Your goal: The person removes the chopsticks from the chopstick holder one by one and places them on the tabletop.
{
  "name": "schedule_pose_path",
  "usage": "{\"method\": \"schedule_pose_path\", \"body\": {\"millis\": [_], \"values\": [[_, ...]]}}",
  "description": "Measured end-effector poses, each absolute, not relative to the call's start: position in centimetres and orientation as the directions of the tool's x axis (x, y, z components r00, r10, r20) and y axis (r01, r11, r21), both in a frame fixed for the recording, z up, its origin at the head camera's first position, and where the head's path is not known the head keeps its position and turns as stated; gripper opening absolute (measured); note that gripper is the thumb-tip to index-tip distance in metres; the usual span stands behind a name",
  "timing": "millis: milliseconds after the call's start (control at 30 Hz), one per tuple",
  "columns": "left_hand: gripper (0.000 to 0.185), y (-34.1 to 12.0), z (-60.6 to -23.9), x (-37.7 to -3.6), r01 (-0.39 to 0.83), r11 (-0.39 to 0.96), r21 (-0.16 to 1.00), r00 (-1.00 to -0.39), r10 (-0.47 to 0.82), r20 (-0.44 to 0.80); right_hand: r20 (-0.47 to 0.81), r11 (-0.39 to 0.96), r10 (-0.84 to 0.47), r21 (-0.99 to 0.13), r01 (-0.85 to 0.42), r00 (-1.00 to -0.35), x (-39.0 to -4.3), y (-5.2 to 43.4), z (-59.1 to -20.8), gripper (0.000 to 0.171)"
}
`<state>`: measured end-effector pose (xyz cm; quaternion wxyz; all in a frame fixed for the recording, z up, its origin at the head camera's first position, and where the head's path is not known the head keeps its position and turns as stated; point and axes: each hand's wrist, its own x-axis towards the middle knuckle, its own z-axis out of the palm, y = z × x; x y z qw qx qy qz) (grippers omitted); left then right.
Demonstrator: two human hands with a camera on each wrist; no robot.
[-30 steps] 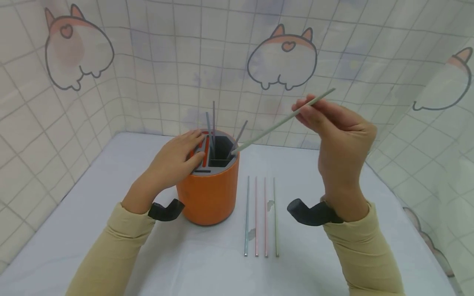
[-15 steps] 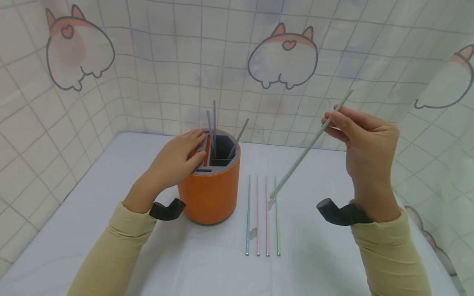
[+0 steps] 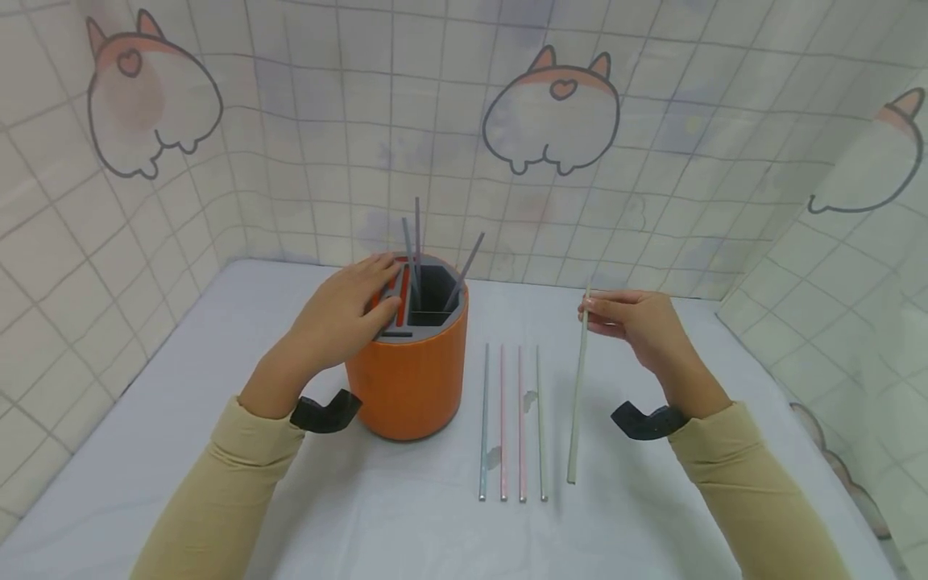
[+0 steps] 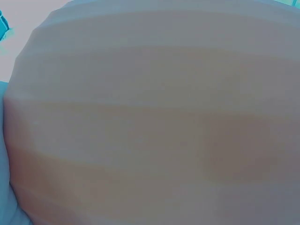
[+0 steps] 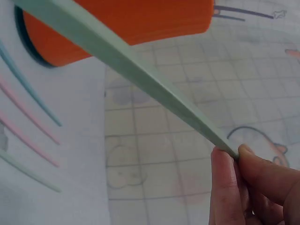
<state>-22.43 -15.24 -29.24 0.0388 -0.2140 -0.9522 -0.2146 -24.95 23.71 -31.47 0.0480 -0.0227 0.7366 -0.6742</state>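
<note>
My right hand (image 3: pixel 627 318) pinches a pale green chopstick (image 3: pixel 577 395) by its upper end between thumb and fingers. The chopstick points toward the table's front, right of a row of chopsticks: one blue (image 3: pixel 484 419), two pink (image 3: pixel 503 423) and one green (image 3: pixel 540 423). In the right wrist view the held chopstick (image 5: pixel 140 79) runs diagonally from the fingertips. My left hand (image 3: pixel 337 310) rests on the top left of an orange utensil holder (image 3: pixel 406 387), its fingers extended across the slotted top. A blurred surface fills most of the left wrist view.
Several greyish sticks (image 3: pixel 467 262) stand in the holder's dark open compartment. Small grey marks (image 3: pixel 495 457) show on the white table (image 3: pixel 406 515) by the row. A gridded curtain with cartoon animals (image 3: pixel 551 113) hangs behind and at both sides.
The right hand has carried the green chopstick away from the holder, first rightward, then lower beside the row, turning it lengthwise. The left hand has stayed on the holder.
</note>
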Motion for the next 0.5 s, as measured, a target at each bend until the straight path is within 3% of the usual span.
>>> {"method": "schedule_pose_path", "body": {"millis": [67, 233, 500], "values": [[0.057, -15.2, -29.2, -22.4, 0.424, 0.816, 0.393, -0.905, 0.39, 0.167, -0.113, 0.128, -0.113, -0.987, 0.099, -0.987, -25.3, 24.0, -32.5, 0.012], [0.057, -15.3, -29.3, -22.5, 0.427, 0.815, 0.392, -0.904, 0.391, 0.172, -0.241, 0.191, -0.11, -0.957, 0.218, -0.964, -25.9, 24.2, -35.0, 0.045], [0.057, -15.3, -29.3, -22.5, 0.432, 0.811, 0.393, -0.902, 0.397, 0.173, -0.313, 0.191, -0.099, -0.937, 0.291, -0.944, -26.6, 24.4, -37.7, 0.044]]}}
